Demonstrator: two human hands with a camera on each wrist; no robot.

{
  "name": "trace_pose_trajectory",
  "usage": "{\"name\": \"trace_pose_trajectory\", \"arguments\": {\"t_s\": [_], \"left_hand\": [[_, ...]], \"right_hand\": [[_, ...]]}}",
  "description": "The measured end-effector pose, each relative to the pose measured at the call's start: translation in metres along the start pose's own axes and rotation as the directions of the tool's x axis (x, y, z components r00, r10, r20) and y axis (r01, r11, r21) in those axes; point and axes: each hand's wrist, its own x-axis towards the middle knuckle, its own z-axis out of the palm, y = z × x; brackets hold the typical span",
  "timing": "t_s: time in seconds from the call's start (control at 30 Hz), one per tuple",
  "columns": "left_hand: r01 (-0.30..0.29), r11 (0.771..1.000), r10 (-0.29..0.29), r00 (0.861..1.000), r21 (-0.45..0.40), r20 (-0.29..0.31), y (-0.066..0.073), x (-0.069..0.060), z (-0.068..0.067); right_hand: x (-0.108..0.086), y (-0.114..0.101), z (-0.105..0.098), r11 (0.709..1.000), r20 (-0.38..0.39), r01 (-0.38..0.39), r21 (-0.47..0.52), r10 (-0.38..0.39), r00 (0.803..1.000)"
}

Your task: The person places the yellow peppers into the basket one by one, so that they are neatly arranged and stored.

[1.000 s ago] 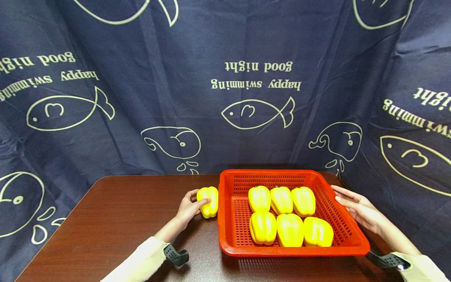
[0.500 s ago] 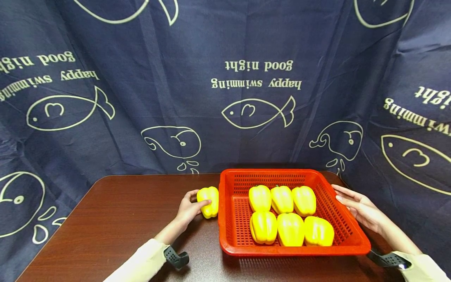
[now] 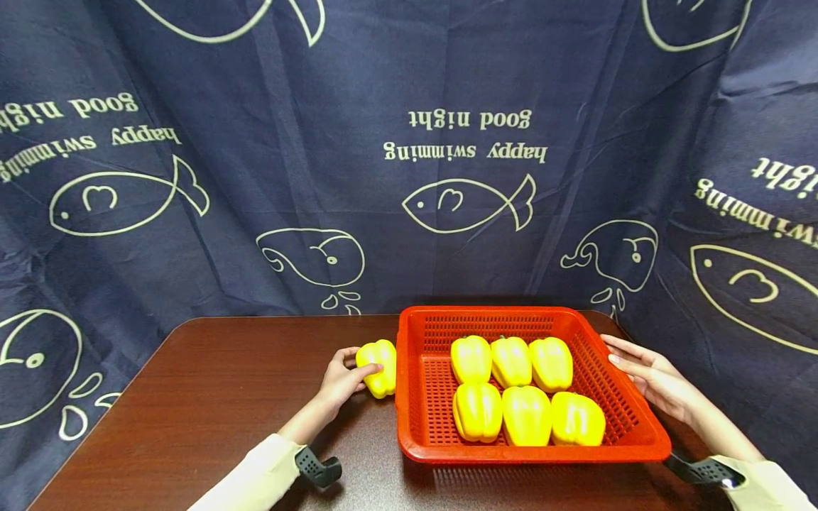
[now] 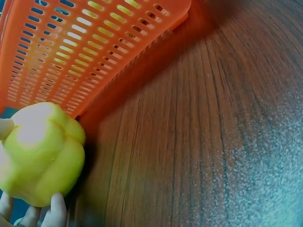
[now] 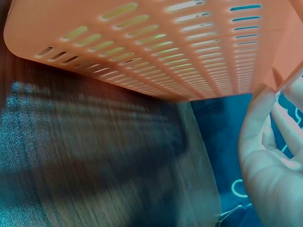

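In the head view, my left hand (image 3: 341, 380) holds a yellow bell pepper (image 3: 381, 369) just left of a red plastic basket (image 3: 533, 454). The thumb lies over the pepper's near side. In the left wrist view, fingertips (image 4: 58, 208) touch the pepper (image 4: 47, 156) from below, close to the basket's slotted wall (image 4: 80, 52). Several yellow bell peppers (image 3: 527, 415) lie in two rows inside the basket. At the basket's right rim, my right hand (image 3: 664, 387) touches it with thumb and nearly straight fingers, also seen beside the wall in the right wrist view.
A dark brown wooden table (image 3: 243, 397) carries the basket and stretches to the left. Behind and to the right hangs a dark blue curtain (image 3: 473, 255) with fish drawings. Inside the basket, bare slotted floor (image 3: 437, 404) shows left of the peppers.
The pepper in my left hand has dipped slightly toward me and tilted a little. The right hand and the basket stay practically where they were.
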Motion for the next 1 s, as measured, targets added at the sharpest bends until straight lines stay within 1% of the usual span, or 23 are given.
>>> {"name": "trace_pose_trajectory", "arguments": {"t_s": [0.1, 0.3, 0.43, 0.53, 0.8, 1.0], "left_hand": [[0.001, 1.0, -0.001, 1.0, 0.007, -0.002, 0.001, -0.001, -0.002], [-0.004, 1.0, 0.004, 1.0, -0.031, 0.0, 0.003, -0.003, -0.007], [0.013, 0.999, -0.013, 1.0, -0.041, 0.007, 0.007, -0.003, -0.01], [0.023, 0.999, -0.022, 1.0, -0.048, 0.008, 0.013, -0.003, -0.015], [0.01, 0.998, -0.01, 1.0, -0.058, 0.0, 0.033, -0.004, -0.026], [0.004, 0.998, -0.003, 1.0, -0.064, 0.008, 0.047, -0.007, -0.03]], "right_hand": [[0.0, 0.0, 0.001, 1.0, 0.014, 0.001, 0.006, -0.001, 1.0], [0.0, 0.001, -0.001, 1.0, 0.022, 0.002, 0.009, -0.002, 1.0], [0.0, 0.001, -0.002, 1.0, 0.019, -0.003, -0.003, 0.003, 1.0], [0.0, 0.001, -0.002, 1.0, 0.01, -0.01, -0.017, 0.01, 1.0], [0.0, 0.002, -0.003, 1.0, 0.012, 0.003, -0.01, -0.003, 1.0], [0.0, 0.002, -0.002, 1.0, 0.004, 0.001, -0.02, -0.001, 1.0]]}}
